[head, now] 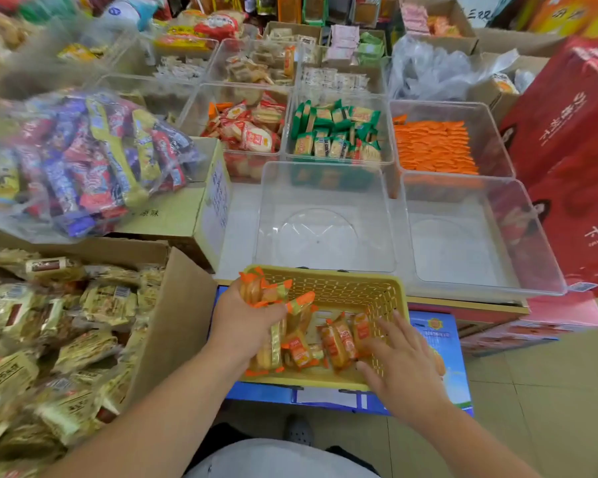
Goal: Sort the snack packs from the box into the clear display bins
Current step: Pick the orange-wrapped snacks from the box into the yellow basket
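Observation:
A yellow plastic basket (346,281) in front of me holds several orange snack packs (339,339). My left hand (246,326) grips a bunch of those orange packs (263,291) over the basket's left side. My right hand (401,360) reaches into the basket's right side with fingers spread, touching the loose packs. Just beyond the basket stand two clear display bins with nothing in them, one in the middle (325,188) and one to the right (477,201). Behind the right one, a bin (487,132) holds rows of orange packs (435,146).
A cardboard box (183,322) of gold-wrapped snacks sits at my left, with a big clear bag of colourful bars (90,157) above it. Further bins hold green packs (339,132) and red-white packs (249,129). Red cartons (573,150) stand at right.

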`<move>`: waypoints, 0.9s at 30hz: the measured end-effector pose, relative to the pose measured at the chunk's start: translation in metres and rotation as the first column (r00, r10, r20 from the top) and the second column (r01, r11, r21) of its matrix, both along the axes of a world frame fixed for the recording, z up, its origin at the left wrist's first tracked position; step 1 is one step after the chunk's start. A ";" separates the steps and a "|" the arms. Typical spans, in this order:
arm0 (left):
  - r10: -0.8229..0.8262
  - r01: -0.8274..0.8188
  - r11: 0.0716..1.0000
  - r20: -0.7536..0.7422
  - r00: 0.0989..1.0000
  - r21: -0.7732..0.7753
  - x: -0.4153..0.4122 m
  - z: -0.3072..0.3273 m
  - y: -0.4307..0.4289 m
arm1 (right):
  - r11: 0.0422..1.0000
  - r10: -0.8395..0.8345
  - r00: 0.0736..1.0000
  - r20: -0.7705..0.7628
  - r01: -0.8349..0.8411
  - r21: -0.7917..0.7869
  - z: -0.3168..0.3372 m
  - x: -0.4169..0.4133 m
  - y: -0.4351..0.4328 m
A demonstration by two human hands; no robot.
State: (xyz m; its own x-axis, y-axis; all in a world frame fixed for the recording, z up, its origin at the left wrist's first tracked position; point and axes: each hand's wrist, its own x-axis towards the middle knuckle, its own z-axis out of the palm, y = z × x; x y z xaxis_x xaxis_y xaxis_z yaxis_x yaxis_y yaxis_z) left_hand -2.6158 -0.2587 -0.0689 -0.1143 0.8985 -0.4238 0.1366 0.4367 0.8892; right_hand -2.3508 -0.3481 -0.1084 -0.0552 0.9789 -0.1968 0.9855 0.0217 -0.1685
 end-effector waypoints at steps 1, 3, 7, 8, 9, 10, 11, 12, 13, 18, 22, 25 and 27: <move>-0.044 0.042 0.999 -0.059 0.997 -0.026 0.007 -0.005 0.006 | 1.000 0.003 1.000 -0.014 -0.003 0.002 -0.002 -0.001 -0.003; -0.119 0.106 0.991 -0.174 0.978 -0.082 0.019 -0.013 0.014 | 1.000 -0.007 0.999 -0.040 0.008 0.025 -0.004 -0.003 -0.004; -0.202 0.176 0.979 -0.354 0.913 -0.104 0.032 -0.026 0.018 | 0.998 -0.008 1.000 -0.028 0.009 0.056 0.000 -0.004 -0.001; -0.220 0.192 0.975 -0.367 0.904 -0.112 0.033 -0.028 0.017 | 0.999 -0.003 0.999 -0.032 0.004 0.050 0.000 -0.003 -0.001; -0.256 0.224 0.966 -0.385 0.887 -0.126 0.033 -0.029 0.016 | 0.999 0.000 0.999 -0.037 0.002 0.048 -0.001 -0.002 -0.002; -0.308 0.272 0.951 -0.400 0.863 -0.146 0.033 -0.029 0.016 | 0.999 -0.002 0.999 -0.043 0.004 0.039 -0.001 0.000 -0.002; -0.365 0.322 0.931 -0.407 0.837 -0.171 0.033 -0.029 0.014 | 1.000 -0.011 0.999 -0.050 0.012 0.012 -0.001 0.003 -0.003; -0.411 0.365 0.911 -0.412 0.813 -0.190 0.033 -0.026 0.011 | 0.999 -0.018 0.998 -0.055 0.017 -0.027 -0.001 0.005 -0.004; -0.441 0.399 0.897 -0.409 0.799 -0.189 0.031 -0.022 0.007 | 0.998 -0.026 0.999 -0.047 0.023 -0.060 -0.002 0.007 -0.005; -0.455 0.498 0.867 -0.426 0.782 -0.012 -0.002 0.016 -0.027 | 0.996 -0.086 0.996 0.007 0.086 -0.023 0.008 -0.006 -0.004; -0.294 0.428 0.898 -0.579 0.760 0.106 -0.077 0.043 -0.056 | 0.992 -0.130 0.992 0.003 0.130 0.003 0.024 -0.043 0.011; -0.189 0.314 0.946 -0.652 0.735 0.080 -0.144 0.051 -0.075 | 0.990 -0.067 0.982 -0.177 0.087 0.111 0.035 -0.082 0.026; -0.128 0.234 0.971 -0.730 0.672 0.045 -0.193 0.052 -0.087 | 0.987 0.053 0.971 -0.234 -0.015 0.160 0.046 -0.121 0.035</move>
State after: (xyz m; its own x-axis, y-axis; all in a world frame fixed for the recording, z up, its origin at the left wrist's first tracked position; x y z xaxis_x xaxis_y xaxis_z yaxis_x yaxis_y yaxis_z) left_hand -2.8091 -0.3456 -0.0169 -0.1644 0.9724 -0.1656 0.8188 0.2282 0.5268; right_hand -2.4722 -0.3129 -0.0624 -0.1156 0.9931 -0.0196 0.9159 0.0989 -0.3891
